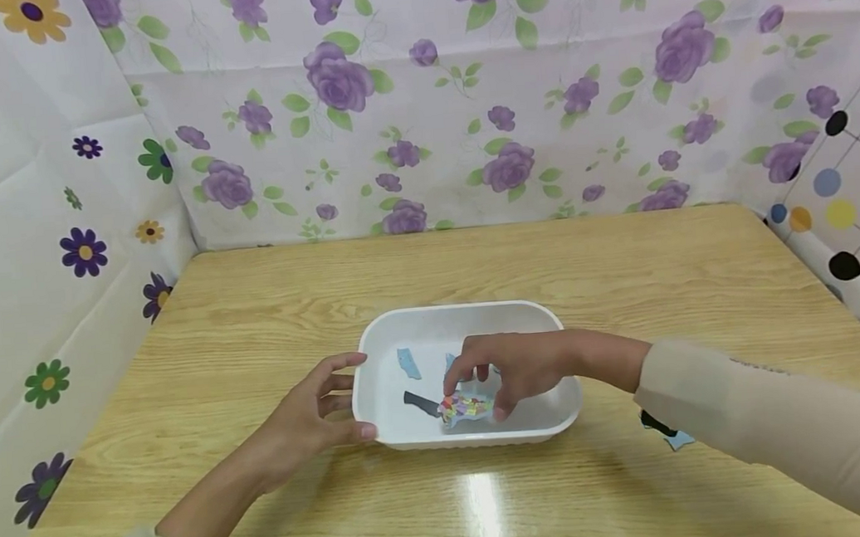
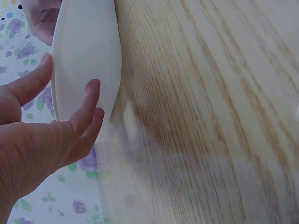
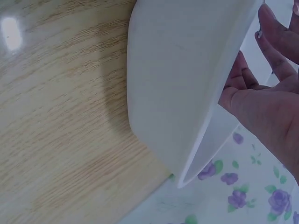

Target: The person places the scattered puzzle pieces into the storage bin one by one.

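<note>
A white plastic tub (image 1: 468, 440) stands on the table. My left hand (image 1: 302, 423) holds its left end, with the index finger and thumb at the rim. In the left wrist view two fingers (image 2: 88, 100) lie along the outer wall. My right hand (image 1: 515, 371) reaches down into the tub and pinches a small map piece (image 1: 469, 405), multicoloured with a light-blue edge, between thumb and index finger. A black strip (image 1: 420, 403) lies at the piece's left end. A light-blue piece (image 1: 408, 363) lies on the tub floor further left; other blue bits are partly hidden behind the right hand.
On the wooden table (image 1: 282, 295), right of the tub, lies a light-blue piece (image 1: 679, 441) with a black strip (image 1: 658, 424), partly covered by the right sleeve (image 1: 754, 404). Flowered cloth (image 1: 450, 134) hangs at the back and left, dotted cloth (image 1: 859, 188) at the right.
</note>
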Demonstrator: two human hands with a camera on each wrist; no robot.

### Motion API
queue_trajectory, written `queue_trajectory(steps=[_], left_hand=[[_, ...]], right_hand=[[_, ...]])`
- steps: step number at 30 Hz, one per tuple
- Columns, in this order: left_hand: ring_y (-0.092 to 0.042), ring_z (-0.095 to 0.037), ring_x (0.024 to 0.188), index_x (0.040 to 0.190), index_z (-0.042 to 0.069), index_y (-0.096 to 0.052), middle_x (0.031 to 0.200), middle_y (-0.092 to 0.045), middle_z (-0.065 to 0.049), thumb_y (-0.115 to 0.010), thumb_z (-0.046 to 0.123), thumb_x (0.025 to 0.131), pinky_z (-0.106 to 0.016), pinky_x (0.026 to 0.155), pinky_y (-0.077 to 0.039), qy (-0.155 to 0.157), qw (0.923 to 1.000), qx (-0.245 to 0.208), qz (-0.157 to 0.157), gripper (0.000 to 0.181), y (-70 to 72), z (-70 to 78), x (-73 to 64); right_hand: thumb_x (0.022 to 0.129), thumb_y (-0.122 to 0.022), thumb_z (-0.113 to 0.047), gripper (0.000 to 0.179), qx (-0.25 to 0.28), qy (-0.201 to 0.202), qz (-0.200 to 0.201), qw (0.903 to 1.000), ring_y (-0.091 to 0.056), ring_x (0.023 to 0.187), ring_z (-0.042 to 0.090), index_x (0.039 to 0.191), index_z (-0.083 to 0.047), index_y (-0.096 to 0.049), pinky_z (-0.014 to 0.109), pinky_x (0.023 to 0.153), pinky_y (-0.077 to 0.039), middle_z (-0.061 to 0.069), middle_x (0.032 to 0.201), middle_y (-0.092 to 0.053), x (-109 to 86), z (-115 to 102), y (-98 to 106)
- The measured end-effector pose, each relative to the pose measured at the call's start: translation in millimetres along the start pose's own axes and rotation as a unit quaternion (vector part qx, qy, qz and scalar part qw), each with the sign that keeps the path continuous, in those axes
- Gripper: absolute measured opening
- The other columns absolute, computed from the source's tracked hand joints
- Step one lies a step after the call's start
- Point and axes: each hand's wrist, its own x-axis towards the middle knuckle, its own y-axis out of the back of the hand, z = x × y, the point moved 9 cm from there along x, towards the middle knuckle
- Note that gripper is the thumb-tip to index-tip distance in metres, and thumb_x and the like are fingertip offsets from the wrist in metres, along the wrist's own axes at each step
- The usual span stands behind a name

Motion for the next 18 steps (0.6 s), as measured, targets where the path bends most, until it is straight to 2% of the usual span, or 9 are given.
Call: queue_trajectory(steps=[6, 12, 18], left_hand=[[-0.046, -0.036, 0.127, 0.146, 0.017, -0.032, 0.137, -0.045, -0.019, -0.083, 0.014, 0.074, -0.042, 0.094, -0.049, 0.002, 1.0, 0.0, -0.001, 0.088, -0.2, 0.0, -0.4], [-0.047, -0.035, 0.127, 0.145, 0.017, -0.033, 0.137, -0.046, -0.018, -0.083, 0.014, 0.075, -0.042, 0.094, -0.048, -0.002, 1.0, 0.004, -0.001, 0.087, -0.2, 0.6, -0.6], [-0.047, -0.035, 0.127, 0.145, 0.018, -0.033, 0.137, -0.046, -0.018, -0.083, 0.013, 0.075, -0.042, 0.095, -0.048, 0.0, 1.0, 0.005, 0.0, 0.087, 0.3, 0.3, -0.4]], right_hand=[[0.074, -0.08, 0.0, 0.057, -0.029, -0.019, 0.013, 0.9993, -0.049, 0.11, 0.027, 0.124, -0.02, -0.062, 0.037, 0.092, -0.042, 0.006, 0.122, -0.049, -1.1, 2, 3], [0.076, -0.079, 0.0, 0.055, -0.021, -0.028, 0.03, 0.9989, -0.05, 0.11, 0.028, 0.124, -0.021, -0.062, 0.034, 0.087, -0.044, 0.006, 0.119, -0.051, -7.3, 2, 12], [0.076, -0.078, 0.0, 0.055, -0.011, -0.021, 0.04, 0.9989, -0.049, 0.106, 0.029, 0.125, -0.018, -0.061, 0.031, 0.083, -0.046, 0.008, 0.116, -0.051, -14.3, 3, 19]])
